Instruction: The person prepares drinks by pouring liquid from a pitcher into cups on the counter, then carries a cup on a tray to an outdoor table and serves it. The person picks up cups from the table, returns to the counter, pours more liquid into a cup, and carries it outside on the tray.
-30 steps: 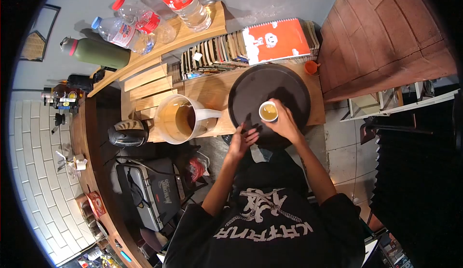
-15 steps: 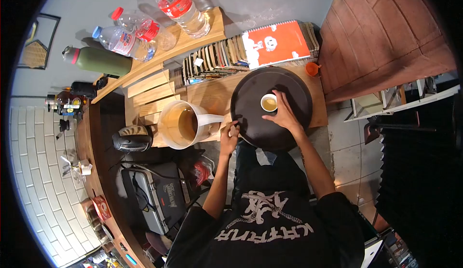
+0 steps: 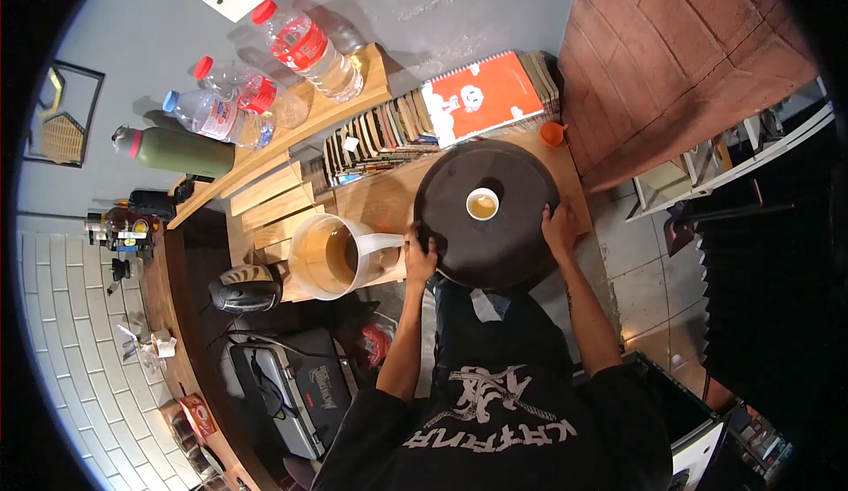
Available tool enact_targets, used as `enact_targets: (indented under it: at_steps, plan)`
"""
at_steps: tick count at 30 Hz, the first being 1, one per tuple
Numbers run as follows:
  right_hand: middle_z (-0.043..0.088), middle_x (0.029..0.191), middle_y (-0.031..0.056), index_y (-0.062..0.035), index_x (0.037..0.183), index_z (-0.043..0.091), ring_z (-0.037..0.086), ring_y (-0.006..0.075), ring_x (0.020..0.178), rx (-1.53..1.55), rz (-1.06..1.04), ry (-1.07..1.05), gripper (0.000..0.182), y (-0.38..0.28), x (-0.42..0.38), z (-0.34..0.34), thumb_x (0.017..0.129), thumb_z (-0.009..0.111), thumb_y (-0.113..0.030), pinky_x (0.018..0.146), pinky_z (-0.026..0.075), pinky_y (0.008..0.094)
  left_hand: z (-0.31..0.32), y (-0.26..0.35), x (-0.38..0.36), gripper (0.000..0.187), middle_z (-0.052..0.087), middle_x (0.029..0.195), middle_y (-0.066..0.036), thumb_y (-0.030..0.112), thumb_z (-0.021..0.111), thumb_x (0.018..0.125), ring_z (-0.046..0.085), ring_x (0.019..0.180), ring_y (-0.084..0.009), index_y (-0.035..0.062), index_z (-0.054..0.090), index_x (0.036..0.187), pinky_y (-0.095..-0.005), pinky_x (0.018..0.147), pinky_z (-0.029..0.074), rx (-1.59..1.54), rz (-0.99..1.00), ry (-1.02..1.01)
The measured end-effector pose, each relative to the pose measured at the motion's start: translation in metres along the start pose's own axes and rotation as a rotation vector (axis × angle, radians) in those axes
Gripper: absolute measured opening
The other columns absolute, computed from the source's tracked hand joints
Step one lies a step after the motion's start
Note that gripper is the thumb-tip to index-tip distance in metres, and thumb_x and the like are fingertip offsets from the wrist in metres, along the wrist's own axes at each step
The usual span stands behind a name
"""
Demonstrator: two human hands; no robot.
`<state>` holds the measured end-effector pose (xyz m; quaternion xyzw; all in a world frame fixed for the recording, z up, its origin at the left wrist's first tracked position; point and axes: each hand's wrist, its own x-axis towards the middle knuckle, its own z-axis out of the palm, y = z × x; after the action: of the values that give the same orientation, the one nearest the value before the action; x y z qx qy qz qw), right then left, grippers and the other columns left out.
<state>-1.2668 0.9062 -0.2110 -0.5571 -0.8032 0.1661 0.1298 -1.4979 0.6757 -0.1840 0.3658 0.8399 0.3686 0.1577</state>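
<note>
A small white cup (image 3: 482,204) holding a pale yellowish liquid stands upright near the middle of a round dark tray (image 3: 495,253). My left hand (image 3: 420,257) grips the tray's left edge, close beside the handle of a large translucent pitcher (image 3: 324,257) with amber liquid inside. On the opposite side, my right hand (image 3: 558,230) has its fingers closed on the tray's right edge. Both thumbs lie on or near the rim, while parts of the fingers are hidden at the edge.
Beyond the tray lie a red spiral notebook (image 3: 486,96), a row of books (image 3: 380,140) and a small orange cup (image 3: 553,133). Plastic bottles (image 3: 314,54) and a green flask (image 3: 181,154) line a wooden shelf. A black kettle-like object (image 3: 246,289) is left of the pitcher.
My right hand has left the white cup and moved right to the tray's edge. My left hand now grips the left edge. The camera view has shifted slightly.
</note>
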Motion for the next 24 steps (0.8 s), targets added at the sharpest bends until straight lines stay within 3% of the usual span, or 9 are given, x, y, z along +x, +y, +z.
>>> enact_targets:
  at_steps: [2,4,6,8,10,13,17,20,24]
  plan:
    - [0.062,0.103,0.0278,0.0104,0.126,0.048,0.063,0.0405,0.093,0.026,0.132,-0.121,0.049,-0.015,-0.001,-0.021,0.095,0.053,-0.028,0.079,0.050,0.0477,-0.004,0.008,-0.004,0.061,0.052,0.120,-0.031,0.020,0.063,0.088,0.050,0.112,-0.0493,0.0024,0.031,0.137,-0.0497,0.091,0.043,0.014,-0.208,0.034]
    - [0.064,0.101,0.0267,0.0098,0.125,0.049,0.064,0.0403,0.091,0.023,0.103,-0.039,0.048,-0.014,-0.006,-0.018,0.096,0.051,-0.028,0.078,0.051,0.0473,0.006,-0.020,-0.012,0.061,0.052,0.117,-0.033,0.025,0.062,0.088,0.049,0.109,-0.0532,0.0011,0.028,0.133,-0.0517,0.087,0.042,0.083,-0.105,0.128]
    - [0.065,0.100,0.0257,0.0093,0.124,0.050,0.065,0.0400,0.089,0.013,0.081,0.038,0.046,-0.005,-0.012,-0.013,0.097,0.049,-0.028,0.077,0.051,0.0469,0.000,-0.008,-0.019,0.060,0.055,0.111,-0.033,0.027,0.063,0.088,0.052,0.103,-0.0529,0.0015,0.029,0.132,-0.0515,0.085,0.044,0.113,-0.248,0.089]
    - [0.065,0.098,0.0260,0.0075,0.120,0.055,0.066,0.0392,0.088,0.078,0.055,0.058,0.042,0.007,-0.018,-0.005,0.099,0.046,-0.028,0.074,0.052,0.0455,-0.008,0.006,-0.022,0.053,0.059,0.103,-0.032,0.030,0.062,0.090,0.057,0.096,-0.0501,-0.0017,0.039,0.125,-0.0493,0.081,0.046,0.104,-0.322,0.055]
    - [0.065,0.100,0.0270,0.0069,0.119,0.056,0.065,0.0395,0.089,0.112,0.094,0.012,0.041,0.004,-0.026,-0.018,0.098,0.048,-0.027,0.074,0.052,0.0453,-0.009,-0.010,-0.030,0.049,0.063,0.095,-0.030,0.034,0.060,0.089,0.060,0.089,-0.0474,-0.0051,0.050,0.116,-0.0503,0.078,0.048,0.129,-0.235,-0.061]
    - [0.065,0.099,0.0278,0.0064,0.117,0.058,0.065,0.0404,0.088,0.185,0.097,0.065,0.037,0.005,-0.039,-0.028,0.097,0.050,-0.024,0.073,0.053,0.0450,-0.004,-0.021,-0.045,0.045,0.064,0.093,-0.028,0.037,0.060,0.090,0.063,0.087,-0.0442,-0.0043,0.056,0.109,-0.0474,0.076,0.050,0.093,-0.109,0.062]
    - [0.064,0.101,0.0277,0.0054,0.111,0.056,0.060,0.0444,0.095,0.398,0.140,0.096,0.031,0.009,-0.061,-0.056,0.096,0.054,-0.022,0.077,0.047,0.0472,-0.034,0.017,-0.057,0.040,0.063,0.097,-0.027,0.031,0.061,0.090,0.063,0.092,-0.0377,-0.0053,0.057,0.106,-0.0437,0.079,0.049,-0.087,-0.277,-0.092]
    - [0.064,0.100,0.0274,0.0058,0.111,0.055,0.060,0.0447,0.093,0.473,0.094,0.243,0.031,0.003,-0.082,-0.085,0.096,0.055,-0.020,0.077,0.047,0.0473,-0.032,-0.005,-0.061,0.038,0.061,0.096,-0.027,0.029,0.061,0.090,0.062,0.093,-0.0391,-0.0056,0.057,0.106,-0.0433,0.079,0.048,-0.139,-0.115,-0.065]
    - [0.063,0.094,0.0272,0.0051,0.104,0.055,0.061,0.0452,0.088,0.353,0.280,0.198,0.024,-0.002,-0.122,-0.128,0.095,0.055,-0.017,0.072,0.048,0.0454,-0.042,0.024,-0.067,0.033,0.057,0.086,-0.018,0.025,0.061,0.091,0.056,0.079,-0.0267,-0.0046,0.049,0.100,-0.0395,0.074,0.045,-0.341,-0.079,-0.030]
